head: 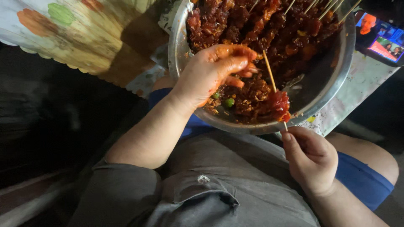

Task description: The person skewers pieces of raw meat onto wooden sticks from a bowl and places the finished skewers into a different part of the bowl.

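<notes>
— While the right hand [309,157] is pinching the skewer [271,80] below the bowl [179,46] rim, where is the meat [278,103] sitting?
— Over the bowl, catching drips; left hand [212,69] is reaching in, fingers curling loosely, gripping nothing clear.

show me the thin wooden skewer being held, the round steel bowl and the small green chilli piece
thin wooden skewer [269,71], head view, bare shaft above the red meat
round steel bowl [332,80], head view, bare inner wall on the right
small green chilli piece [229,102], head view, its middle

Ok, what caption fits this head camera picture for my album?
Right hand holds a skewer of red meat while left hand reaches into the bowl.
</notes>
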